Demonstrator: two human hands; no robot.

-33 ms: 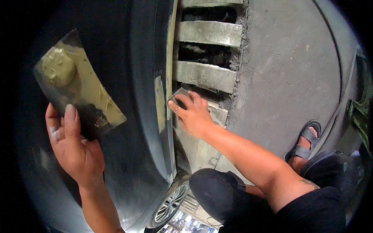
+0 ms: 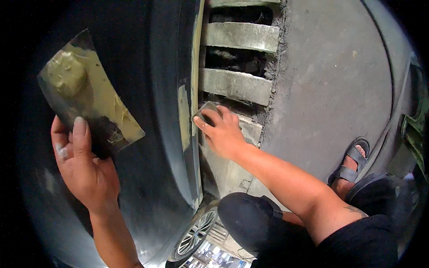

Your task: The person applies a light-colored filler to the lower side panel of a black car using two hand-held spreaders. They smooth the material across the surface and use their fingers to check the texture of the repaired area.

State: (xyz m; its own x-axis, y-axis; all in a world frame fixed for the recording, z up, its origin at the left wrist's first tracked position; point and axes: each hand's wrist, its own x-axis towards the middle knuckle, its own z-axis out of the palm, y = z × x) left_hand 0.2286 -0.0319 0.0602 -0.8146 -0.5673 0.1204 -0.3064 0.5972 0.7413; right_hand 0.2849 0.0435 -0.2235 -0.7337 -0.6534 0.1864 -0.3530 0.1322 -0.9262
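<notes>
Left fingers (image 2: pixel 81 138) grip a plate (image 2: pixel 84 41) bearing yellowish putty (image 2: pixel 67 75); right fingers (image 2: pixel 212 115) grip a grey spreader (image 2: pixel 208 106).

Your left hand (image 2: pixel 87 165) grips a thin board (image 2: pixel 100 131) bearing a mound of yellow-green putty (image 2: pixel 67 73) over the dark car body (image 2: pixel 156 67), while your right hand (image 2: pixel 221 131) holds a small flat spreader (image 2: pixel 208 106) at the car body's putty-streaked edge. Right of the car body run concrete slats (image 2: pixel 237 85); farther right of the car body, a sandaled foot (image 2: pixel 355 163) rests on gray floor (image 2: pixel 326 89).
</notes>
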